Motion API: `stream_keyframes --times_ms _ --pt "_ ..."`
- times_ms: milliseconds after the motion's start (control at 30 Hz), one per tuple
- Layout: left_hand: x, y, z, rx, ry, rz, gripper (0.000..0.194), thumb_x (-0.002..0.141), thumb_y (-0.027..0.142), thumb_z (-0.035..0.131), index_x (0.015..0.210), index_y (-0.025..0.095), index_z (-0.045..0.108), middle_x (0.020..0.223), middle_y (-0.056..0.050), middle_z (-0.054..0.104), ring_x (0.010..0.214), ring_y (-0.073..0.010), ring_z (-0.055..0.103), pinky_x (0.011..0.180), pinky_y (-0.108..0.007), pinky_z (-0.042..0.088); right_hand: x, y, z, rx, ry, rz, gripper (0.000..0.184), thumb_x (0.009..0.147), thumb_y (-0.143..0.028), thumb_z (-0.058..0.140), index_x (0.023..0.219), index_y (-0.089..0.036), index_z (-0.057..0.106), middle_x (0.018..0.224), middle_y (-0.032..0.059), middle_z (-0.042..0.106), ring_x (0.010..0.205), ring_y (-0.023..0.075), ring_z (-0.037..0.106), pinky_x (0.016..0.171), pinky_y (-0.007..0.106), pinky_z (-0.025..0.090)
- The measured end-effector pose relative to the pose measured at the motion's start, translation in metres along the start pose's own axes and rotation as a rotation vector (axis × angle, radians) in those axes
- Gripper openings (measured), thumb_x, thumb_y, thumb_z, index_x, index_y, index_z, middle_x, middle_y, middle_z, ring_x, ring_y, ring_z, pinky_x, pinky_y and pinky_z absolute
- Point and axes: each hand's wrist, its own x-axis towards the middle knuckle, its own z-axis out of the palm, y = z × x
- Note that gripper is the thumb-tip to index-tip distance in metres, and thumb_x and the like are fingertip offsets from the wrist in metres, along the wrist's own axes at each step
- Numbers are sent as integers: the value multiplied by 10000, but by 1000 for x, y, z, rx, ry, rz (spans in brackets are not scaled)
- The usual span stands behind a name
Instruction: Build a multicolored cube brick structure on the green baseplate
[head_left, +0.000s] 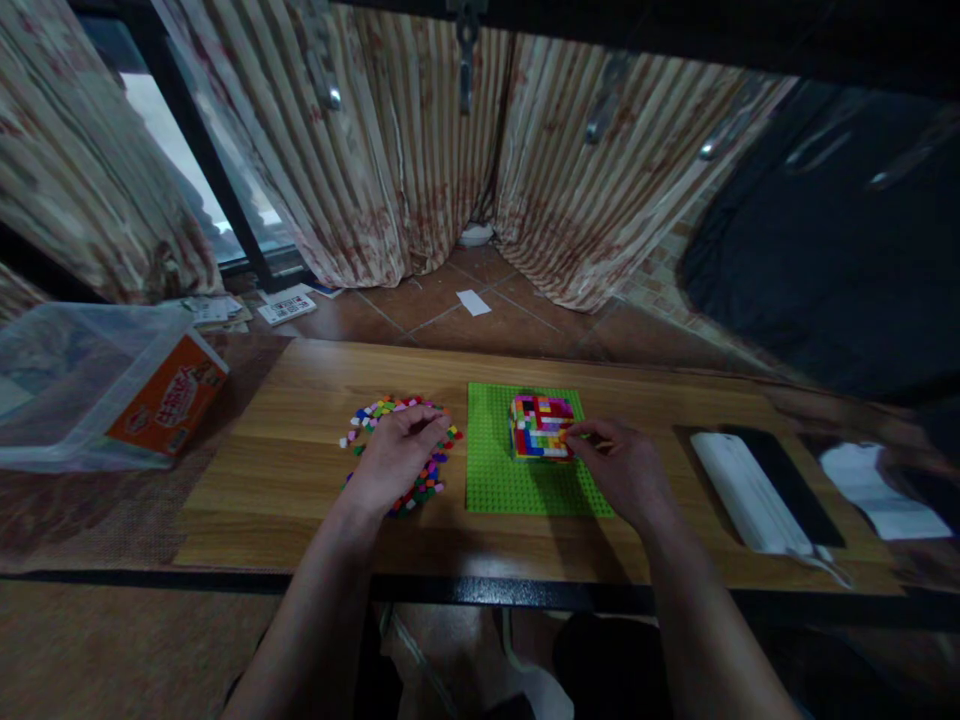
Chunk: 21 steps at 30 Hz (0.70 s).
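A multicoloured block built of small toy bricks (pixel 536 425) stands on a green studded baseplate (pixel 491 485), right of its middle. At the block's right edge is my right hand (pixel 619 465), thumb and forefinger drawn together against its top; whatever they pinch is too small to name. My left hand (pixel 397 450) hovers over a pile of loose toy bricks (pixel 424 490) left of the baseplate and covers part of it. Its thumb and forefinger are closed together, and I cannot make out what is between them.
The wooden board (pixel 300 400) carries everything. On the right lie a white power strip (pixel 750 490) with a cord and a dark phone-like slab (pixel 795 490). Farther right is a white paper (pixel 885 490). A clear plastic bin (pixel 75 380) with an orange label stands left; striped curtains (pixel 420 150) hang behind.
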Motion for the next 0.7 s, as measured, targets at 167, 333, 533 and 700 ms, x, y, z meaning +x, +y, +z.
stream_keyframes --times_ms 167,333,533,700 --pt "-1 0 -1 34 -3 0 301 736 454 691 769 156 687 647 -11 618 583 -130 524 529 -242 427 0 -2 0 21 0 59 233 769 -403 603 771 -211 735 847 55 700 698 183 614 689 338 474" --pt "1 -1 -1 27 -20 2 304 730 461 691 774 160 681 687 -11 633 636 -148 567 562 -254 446 2 -3 -1 70 -8 150 232 724 -420 638 755 -213 737 808 51 720 719 198 637 697 338 472" --pt "2 -3 -1 45 -39 8 275 768 432 656 784 159 675 680 4 610 605 -123 525 568 -245 421 5 2 3 186 -19 294 256 656 -426 698 760 -196 744 679 35 708 616 181 610 621 318 451" --pt "3 -6 -2 63 -51 23 285 762 435 660 783 151 672 678 2 606 602 -119 512 558 -235 408 5 10 8 359 -24 360 260 624 -407 738 758 -184 741 726 47 730 648 174 624 646 317 480"
